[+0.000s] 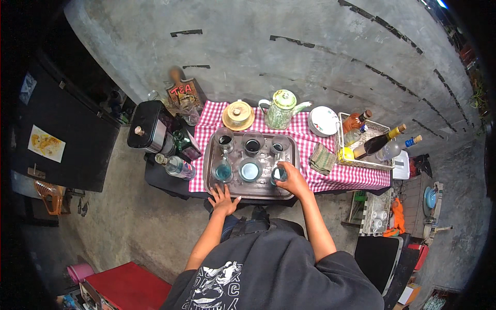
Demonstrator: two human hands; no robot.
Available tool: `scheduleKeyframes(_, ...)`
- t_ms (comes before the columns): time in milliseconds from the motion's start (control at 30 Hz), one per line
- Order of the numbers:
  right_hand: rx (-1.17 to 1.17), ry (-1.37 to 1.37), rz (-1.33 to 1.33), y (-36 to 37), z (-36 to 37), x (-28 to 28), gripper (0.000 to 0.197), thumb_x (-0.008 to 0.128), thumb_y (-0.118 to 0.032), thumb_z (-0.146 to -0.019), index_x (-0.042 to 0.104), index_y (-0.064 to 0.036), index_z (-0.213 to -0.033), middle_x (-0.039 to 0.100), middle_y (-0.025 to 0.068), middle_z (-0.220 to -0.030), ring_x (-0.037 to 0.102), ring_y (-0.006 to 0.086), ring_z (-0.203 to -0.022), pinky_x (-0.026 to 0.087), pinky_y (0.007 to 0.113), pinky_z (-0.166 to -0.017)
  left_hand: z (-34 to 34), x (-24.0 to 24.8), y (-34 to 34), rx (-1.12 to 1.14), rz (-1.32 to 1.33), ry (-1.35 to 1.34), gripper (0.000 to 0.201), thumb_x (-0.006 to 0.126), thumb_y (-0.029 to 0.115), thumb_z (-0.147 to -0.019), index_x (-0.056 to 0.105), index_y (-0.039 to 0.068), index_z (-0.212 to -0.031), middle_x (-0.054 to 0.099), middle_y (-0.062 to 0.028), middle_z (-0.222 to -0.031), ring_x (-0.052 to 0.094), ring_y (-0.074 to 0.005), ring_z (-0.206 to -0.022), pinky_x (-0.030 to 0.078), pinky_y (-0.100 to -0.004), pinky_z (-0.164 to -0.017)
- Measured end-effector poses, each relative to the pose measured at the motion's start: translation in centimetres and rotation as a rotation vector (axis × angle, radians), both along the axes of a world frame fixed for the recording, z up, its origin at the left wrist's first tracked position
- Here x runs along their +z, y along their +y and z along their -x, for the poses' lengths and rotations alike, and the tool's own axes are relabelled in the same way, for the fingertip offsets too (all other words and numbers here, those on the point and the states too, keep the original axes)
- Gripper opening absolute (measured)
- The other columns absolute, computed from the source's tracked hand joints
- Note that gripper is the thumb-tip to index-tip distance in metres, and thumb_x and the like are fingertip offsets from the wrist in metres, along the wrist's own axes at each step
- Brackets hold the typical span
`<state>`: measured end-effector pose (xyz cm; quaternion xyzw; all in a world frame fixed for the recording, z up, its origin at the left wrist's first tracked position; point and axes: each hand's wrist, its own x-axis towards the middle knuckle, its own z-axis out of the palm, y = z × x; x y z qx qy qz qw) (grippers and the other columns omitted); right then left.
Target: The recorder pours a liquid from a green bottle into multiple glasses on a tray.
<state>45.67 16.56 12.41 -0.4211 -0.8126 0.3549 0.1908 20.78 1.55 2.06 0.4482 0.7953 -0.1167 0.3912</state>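
A brown rectangular tray (263,193) rests on the table, with glasses standing on it in two rows of three. My right hand (293,182) has its fingers wrapped round the front right glass (277,174), which holds some bluish liquid. At the tray's front left edge my left hand (223,201) lies with fingers spread, holding nothing. Just beyond it is the front left glass (223,170) with blue-green liquid; the front middle glass (250,169) looks pale blue inside. In the back row, the left glass (225,140), middle glass (252,144) and right glass (279,144) contain dark liquid.
Behind the tray are a lidded yellow pot (238,114), a green speckled teapot (280,109) and white bowls (324,121). A folded cloth (323,159) and a bottle basket (366,165) lie right. Left stand a black machine (150,124) and a clear bottle (178,167).
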Motion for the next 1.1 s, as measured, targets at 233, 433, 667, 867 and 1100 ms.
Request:
scheduleKeyframes(233, 0.015, -0.001, -0.015, 0.13, -0.08, 0.16, 0.063, 0.079, -0.011, -0.066, 0.054, 0.0003, -0.123, 0.06, 0.0191, -0.118, 0.058, 0.0354, -0.113, 0.046, 0.039, -0.097, -0.03, 0.55, 0.15, 0.01, 0.016, -0.024, 0.097, 0.036, 0.071, -0.091, -0.011, 0.015, -0.155, -0.023, -0.0196, -0.158, -0.022, -0.0421, -0.144, -0.001, -0.0616, -0.115)
scheduleKeyframes(433, 0.017, -0.026, 0.018, 0.02, -0.1, 0.51, 0.062, 0.078, -0.009, -0.068, 0.052, -0.0007, -0.124, 0.058, 0.0201, -0.121, 0.056, 0.0362, -0.116, 0.045, 0.039, -0.097, -0.08, 0.66, 0.16, 0.015, 0.004, -0.02, 0.096, 0.036, 0.071, -0.091, -0.01, 0.015, -0.155, -0.023, -0.0196, -0.158, -0.022, -0.0418, -0.144, -0.001, -0.0611, -0.115)
scheduleKeyframes(667, 0.024, -0.029, 0.014, -0.01, -0.05, 0.68, 0.061, 0.077, -0.009, -0.068, 0.052, -0.0004, -0.123, 0.058, 0.0204, -0.12, 0.056, 0.0363, -0.115, 0.045, 0.039, -0.097, 0.01, 0.4, 0.15, 0.004, 0.014, -0.008, 0.096, 0.036, 0.07, -0.091, -0.01, 0.015, -0.155, -0.023, -0.0197, -0.158, -0.021, -0.0423, -0.144, 0.001, -0.0615, -0.115)
scheduleKeyframes(867, 0.035, -0.03, 0.004, 0.15, -0.19, 0.12, 0.064, 0.079, -0.011, -0.067, 0.053, 0.0008, -0.124, 0.059, 0.019, -0.118, 0.057, 0.0359, -0.113, 0.046, 0.039, -0.097, -0.02, 0.41, 0.2, 0.005, 0.019, -0.009, 0.097, 0.036, 0.071, -0.091, -0.01, 0.015, -0.155, -0.022, -0.0198, -0.158, -0.021, -0.0425, -0.144, 0.0, -0.0616, -0.115)
scheduleKeyframes(1100, 0.042, -0.018, 0.024, 0.18, -0.16, -0.1, 0.061, 0.078, -0.009, -0.067, 0.052, -0.0006, -0.122, 0.058, 0.0214, -0.12, 0.056, 0.0369, -0.115, 0.045, 0.04, -0.098, -0.03, 0.08, 0.06, 0.005, 0.003, 0.001, 0.097, 0.034, 0.073, -0.09, -0.009, 0.015, -0.155, -0.022, -0.0195, -0.158, -0.02, -0.0422, -0.144, -0.002, -0.0619, -0.114)
